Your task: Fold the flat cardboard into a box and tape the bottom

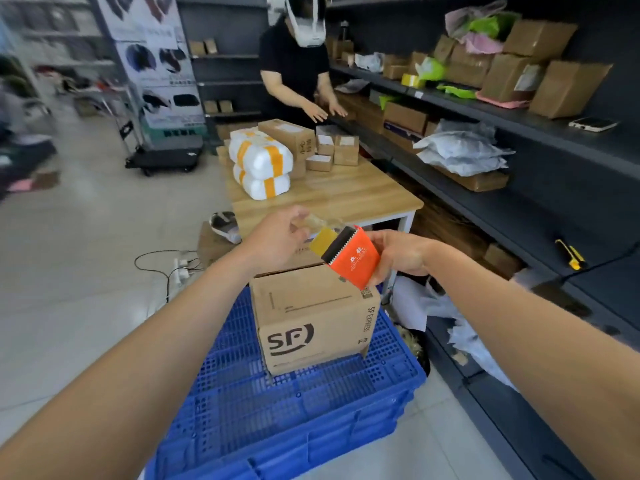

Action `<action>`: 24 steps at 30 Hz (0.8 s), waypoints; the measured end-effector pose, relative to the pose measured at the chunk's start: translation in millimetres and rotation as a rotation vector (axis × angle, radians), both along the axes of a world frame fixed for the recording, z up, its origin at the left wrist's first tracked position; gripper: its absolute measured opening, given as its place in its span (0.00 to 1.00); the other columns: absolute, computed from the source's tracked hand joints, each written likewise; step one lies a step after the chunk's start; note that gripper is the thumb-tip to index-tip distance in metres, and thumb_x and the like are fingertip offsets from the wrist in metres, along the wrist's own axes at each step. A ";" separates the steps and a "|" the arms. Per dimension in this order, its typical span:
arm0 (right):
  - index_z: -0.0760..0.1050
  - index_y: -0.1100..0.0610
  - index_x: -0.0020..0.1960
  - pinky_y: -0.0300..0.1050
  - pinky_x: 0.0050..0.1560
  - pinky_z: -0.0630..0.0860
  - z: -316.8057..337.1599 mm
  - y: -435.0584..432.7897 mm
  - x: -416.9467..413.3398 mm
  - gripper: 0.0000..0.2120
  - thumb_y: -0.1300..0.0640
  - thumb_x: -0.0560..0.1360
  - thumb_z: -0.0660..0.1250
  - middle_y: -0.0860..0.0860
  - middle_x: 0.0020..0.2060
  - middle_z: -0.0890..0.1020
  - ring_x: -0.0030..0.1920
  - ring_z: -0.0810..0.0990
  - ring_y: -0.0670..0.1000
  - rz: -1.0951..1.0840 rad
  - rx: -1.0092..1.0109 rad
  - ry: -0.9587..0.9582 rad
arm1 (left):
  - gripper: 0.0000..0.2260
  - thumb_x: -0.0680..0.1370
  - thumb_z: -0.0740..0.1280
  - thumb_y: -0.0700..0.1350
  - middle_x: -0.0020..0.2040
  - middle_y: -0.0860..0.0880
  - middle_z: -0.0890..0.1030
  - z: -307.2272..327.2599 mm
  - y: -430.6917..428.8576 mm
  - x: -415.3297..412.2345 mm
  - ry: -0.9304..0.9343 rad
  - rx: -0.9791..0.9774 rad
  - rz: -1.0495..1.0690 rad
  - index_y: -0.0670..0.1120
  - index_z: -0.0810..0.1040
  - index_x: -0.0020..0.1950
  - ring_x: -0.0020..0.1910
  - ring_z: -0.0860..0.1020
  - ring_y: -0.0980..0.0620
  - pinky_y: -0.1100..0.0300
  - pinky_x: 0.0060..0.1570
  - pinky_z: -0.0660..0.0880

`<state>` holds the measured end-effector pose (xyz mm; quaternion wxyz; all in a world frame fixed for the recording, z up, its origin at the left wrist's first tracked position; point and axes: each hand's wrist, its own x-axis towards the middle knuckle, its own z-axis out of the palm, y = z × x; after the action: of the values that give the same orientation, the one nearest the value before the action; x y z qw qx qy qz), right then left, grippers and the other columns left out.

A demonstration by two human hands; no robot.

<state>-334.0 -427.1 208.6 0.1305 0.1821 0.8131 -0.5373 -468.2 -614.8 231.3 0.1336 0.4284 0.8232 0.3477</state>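
A brown cardboard box printed with SF stands folded on a blue plastic crate in front of me. Its upward-facing flaps are closed. Above the box, my right hand grips an orange tape dispenser with a toothed black cutter. My left hand pinches the free end of the clear tape, drawn out a short way from the dispenser.
A wooden table beyond the crate holds white wrapped parcels and small boxes. Another person stands at its far end. Dark shelves with cartons and bags run along the right. A power strip and cables lie on the floor.
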 end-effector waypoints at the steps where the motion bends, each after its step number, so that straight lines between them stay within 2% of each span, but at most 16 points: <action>1: 0.76 0.49 0.58 0.59 0.60 0.72 -0.9 1.0 -6.0 0.32 0.76 0.62 0.70 0.58 0.53 0.83 0.60 0.78 0.62 0.025 0.004 -0.005 | 0.20 0.81 0.60 0.42 0.71 0.48 0.70 -2.4 -0.3 -4.3 -0.024 -0.007 0.017 0.45 0.65 0.74 0.63 0.72 0.51 0.64 0.54 0.65; 3: 0.76 0.50 0.58 0.56 0.63 0.71 -1.5 4.4 -16.5 0.31 0.79 0.64 0.68 0.55 0.52 0.83 0.60 0.78 0.58 0.085 0.013 -0.021 | 0.22 0.81 0.61 0.44 0.72 0.47 0.68 -5.6 1.7 -9.7 -0.066 -0.021 0.074 0.47 0.62 0.75 0.65 0.71 0.50 0.63 0.55 0.65; 5: 0.76 0.48 0.55 0.51 0.61 0.73 0.2 9.0 -23.7 0.30 0.80 0.65 0.66 0.52 0.51 0.83 0.58 0.79 0.55 0.154 0.032 -0.040 | 0.24 0.80 0.62 0.45 0.71 0.46 0.69 -7.2 5.7 -11.8 -0.098 -0.030 0.136 0.47 0.61 0.76 0.65 0.71 0.48 0.63 0.55 0.65; 8: 0.76 0.44 0.51 0.36 0.41 0.76 6.7 20.5 -31.7 0.30 0.79 0.67 0.66 0.48 0.45 0.83 0.47 0.81 0.46 0.248 0.055 -0.068 | 0.23 0.79 0.65 0.47 0.67 0.43 0.72 -12.3 15.9 -14.5 -0.161 -0.032 0.219 0.44 0.65 0.73 0.62 0.73 0.46 0.60 0.57 0.67; 9: 0.75 0.44 0.50 0.36 0.41 0.76 7.6 23.7 -33.7 0.29 0.79 0.67 0.66 0.47 0.44 0.83 0.46 0.81 0.45 0.285 0.056 -0.075 | 0.21 0.78 0.66 0.47 0.63 0.44 0.75 -14.4 19.2 -14.6 -0.185 -0.024 0.241 0.44 0.70 0.70 0.58 0.75 0.47 0.59 0.56 0.69; 11: 0.75 0.46 0.51 0.42 0.51 0.76 7.3 29.8 -37.8 0.29 0.79 0.66 0.66 0.50 0.48 0.82 0.52 0.80 0.50 0.347 0.051 -0.088 | 0.10 0.77 0.67 0.45 0.51 0.46 0.81 -17.8 25.3 -13.7 -0.233 0.021 0.271 0.45 0.78 0.58 0.49 0.77 0.49 0.57 0.52 0.73; 13: 0.75 0.49 0.54 0.47 0.59 0.73 5.1 37.2 -40.4 0.29 0.80 0.65 0.66 0.54 0.51 0.81 0.57 0.78 0.55 0.389 0.039 -0.096 | 0.03 0.77 0.68 0.41 0.42 0.49 0.81 -20.7 30.4 -9.9 -0.234 0.055 0.310 0.46 0.81 0.49 0.44 0.79 0.49 0.55 0.50 0.76; 15: 0.74 0.54 0.61 0.52 0.63 0.72 2.9 44.3 -44.7 0.32 0.78 0.63 0.67 0.56 0.53 0.80 0.61 0.77 0.58 0.399 0.022 -0.101 | 0.03 0.77 0.67 0.40 0.40 0.48 0.81 -22.3 35.0 -4.1 -0.207 0.061 0.345 0.44 0.80 0.46 0.42 0.79 0.50 0.54 0.50 0.77; 17: 0.71 0.57 0.64 0.50 0.59 0.74 1.1 49.9 -48.9 0.33 0.79 0.63 0.66 0.56 0.53 0.81 0.58 0.79 0.57 0.413 0.012 -0.126 | 0.06 0.78 0.66 0.39 0.37 0.47 0.79 -21.3 37.2 0.6 -0.198 0.121 0.425 0.45 0.78 0.41 0.39 0.77 0.50 0.55 0.46 0.77; 19: 0.71 0.55 0.62 0.45 0.51 0.76 -2.7 57.6 -51.6 0.31 0.80 0.66 0.63 0.53 0.49 0.82 0.54 0.80 0.55 0.392 0.067 -0.170 | 0.10 0.78 0.64 0.38 0.34 0.47 0.77 -12.5 31.3 -4.5 -0.234 0.254 0.572 0.46 0.75 0.37 0.34 0.75 0.52 0.61 0.38 0.74; 20: 0.71 0.54 0.64 0.44 0.49 0.75 -5.6 62.1 -51.1 0.32 0.79 0.66 0.63 0.51 0.49 0.81 0.54 0.80 0.54 0.373 0.133 -0.198 | 0.11 0.79 0.63 0.38 0.33 0.47 0.76 -6.1 23.2 -10.0 -0.234 0.301 0.630 0.46 0.74 0.36 0.32 0.74 0.53 0.63 0.35 0.73; 22: 0.70 0.54 0.68 0.41 0.44 0.71 -12.0 70.7 -47.7 0.35 0.78 0.66 0.62 0.48 0.49 0.78 0.52 0.76 0.51 0.342 0.253 -0.249 | 0.09 0.78 0.63 0.36 0.34 0.47 0.77 3.8 5.5 -23.8 -0.222 0.297 0.655 0.45 0.75 0.39 0.34 0.75 0.51 0.63 0.37 0.74; 24: 0.69 0.53 0.67 0.40 0.40 0.70 -18.2 74.8 -46.9 0.33 0.79 0.68 0.61 0.49 0.49 0.78 0.49 0.76 0.49 0.297 0.183 -0.278 | 0.07 0.77 0.63 0.35 0.39 0.47 0.78 7.7 -4.8 -26.9 -0.260 0.204 0.593 0.45 0.75 0.51 0.37 0.76 0.51 0.62 0.39 0.74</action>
<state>-380.9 -352.3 190.3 0.3022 0.1437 0.8505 -0.4057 -495.2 -619.6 238.9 0.0871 0.1338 0.8489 0.5038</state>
